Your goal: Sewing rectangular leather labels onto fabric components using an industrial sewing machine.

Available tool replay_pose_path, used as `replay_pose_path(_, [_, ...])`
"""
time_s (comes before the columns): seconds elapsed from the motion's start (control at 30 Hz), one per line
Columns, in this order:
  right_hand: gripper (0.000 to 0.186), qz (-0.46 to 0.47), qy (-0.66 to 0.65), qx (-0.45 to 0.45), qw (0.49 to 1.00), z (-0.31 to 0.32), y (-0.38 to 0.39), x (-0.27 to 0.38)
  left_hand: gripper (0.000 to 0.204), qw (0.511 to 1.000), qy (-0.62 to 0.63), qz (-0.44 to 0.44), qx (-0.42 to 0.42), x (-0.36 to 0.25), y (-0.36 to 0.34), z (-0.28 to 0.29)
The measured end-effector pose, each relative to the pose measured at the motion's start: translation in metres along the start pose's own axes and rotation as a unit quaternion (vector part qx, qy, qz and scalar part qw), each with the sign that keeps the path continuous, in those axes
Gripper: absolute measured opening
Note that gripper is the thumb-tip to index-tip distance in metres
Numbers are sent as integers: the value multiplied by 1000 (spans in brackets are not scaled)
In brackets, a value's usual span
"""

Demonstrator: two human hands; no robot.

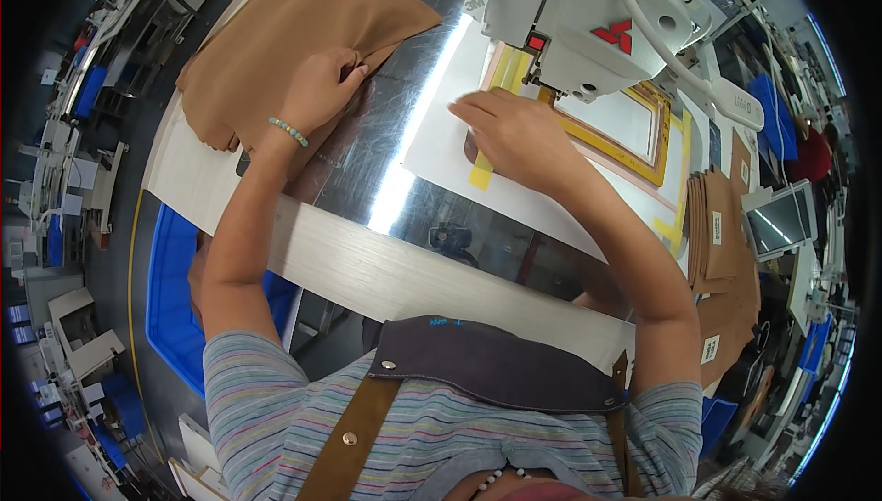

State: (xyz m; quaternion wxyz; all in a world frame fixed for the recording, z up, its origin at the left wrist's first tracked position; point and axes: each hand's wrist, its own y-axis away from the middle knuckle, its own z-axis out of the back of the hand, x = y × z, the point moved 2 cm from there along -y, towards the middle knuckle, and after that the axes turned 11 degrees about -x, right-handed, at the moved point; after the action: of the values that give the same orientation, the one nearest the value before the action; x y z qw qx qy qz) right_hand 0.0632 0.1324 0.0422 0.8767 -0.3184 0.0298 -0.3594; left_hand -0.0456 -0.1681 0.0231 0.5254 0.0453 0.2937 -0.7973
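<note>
1. My left hand (317, 88) reaches up and away from me, fingers curled shut on the edge of the tan fabric piece (294, 37), which lies spread over the far left of the table; a beaded bracelet (288, 131) sits at that wrist.
2. My right hand (514, 134) lies palm down with fingers stretched open and flat, pressing the white template sheet (441, 147) just in front of the sewing machine head (588, 23); nothing is gripped.
3. A yellow frame (648, 147) sits on the sheet beneath the machine.
4. The shiny metal table plate (404, 189) glares with light, edged by a pale wood board (367, 271).
5. Stacked brown pieces (721, 244) stand at my right; a blue bin (170, 290) sits below left.
</note>
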Motion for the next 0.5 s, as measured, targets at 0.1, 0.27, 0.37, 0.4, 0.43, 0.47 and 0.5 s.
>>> replay_pose_path(0.1, [40, 4, -11, -43, 999, -42, -46, 2, 33, 996, 92, 11, -17, -4, 2, 3])
replay_pose_path(0.27, [43, 39, 51, -50, 997, -102, -101, 11, 33, 992, 59, 23, -112, 50, -12, 11])
replay_pose_path(0.37, [37, 72, 72, -31, 994, -125, -114, 15, 39, 988, 44, 45, -138, 110, -21, 18])
replay_pose_path(0.4, [31, 87, 90, 0, 992, -130, -116, 15, 44, 984, -12, 37, -175, 127, -23, 17])
replay_pose_path(0.43, [25, 110, 102, 12, 989, -134, -116, 15, 49, 975, -69, 69, -199, 145, -22, 20])
replay_pose_path(0.47, [25, 102, 107, 30, 989, -135, -114, 12, 60, 982, -44, 150, -107, 166, -21, 22])
replay_pose_path(0.5, [23, 124, 76, -24, 989, -131, -111, 11, 60, 985, -41, 127, -108, 177, -18, 23])
